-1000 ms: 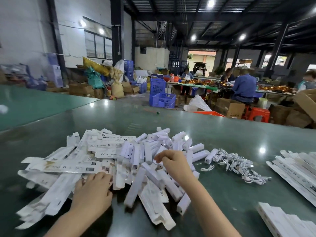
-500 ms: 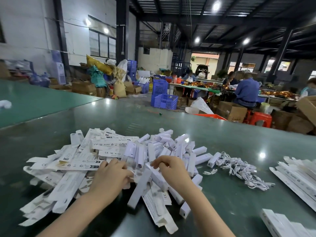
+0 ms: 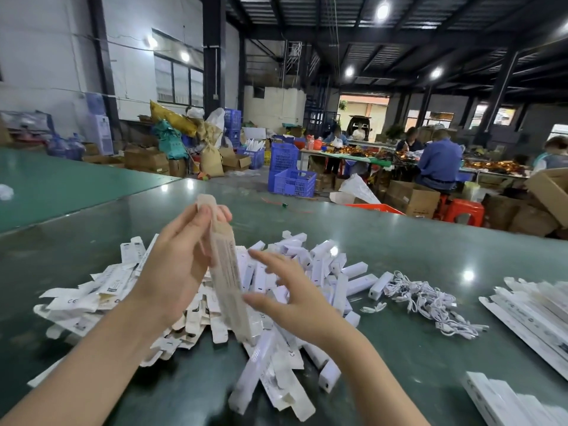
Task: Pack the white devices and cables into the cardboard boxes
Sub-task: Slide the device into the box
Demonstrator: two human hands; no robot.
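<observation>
We are working at a wide green table (image 3: 399, 241), and most of the job looks undone. Below and behind our grip sprawls the big heap of flat unfolded boxes (image 3: 92, 299), and just to the right of it a mound of white devices (image 3: 325, 265) lies loose, none yet boxed as far as we can see. Further right of the grip, well apart, a tangle of white cables (image 3: 430, 299) waits on the bare tabletop. At the far right edge we see rows of long white cartons (image 3: 528, 309) laid side by side, which we judge to be finished packs, though we cannot tell whether they are filled.

Our left hand (image 3: 172, 269) holds one long box (image 3: 226, 272) raised above the heap, tilted with its tab end up, fingers curled round its upper part. Our right hand (image 3: 289, 290) is spread with fingers relaxed, its fingertips at the lower side of that box, gripping nothing; motion blur hides the exact contact.

We judge the box is being opened out, with a device and a cable yet to go in. The piled devices right under the grip crowd the space; picking one cleanly may need care.
</observation>
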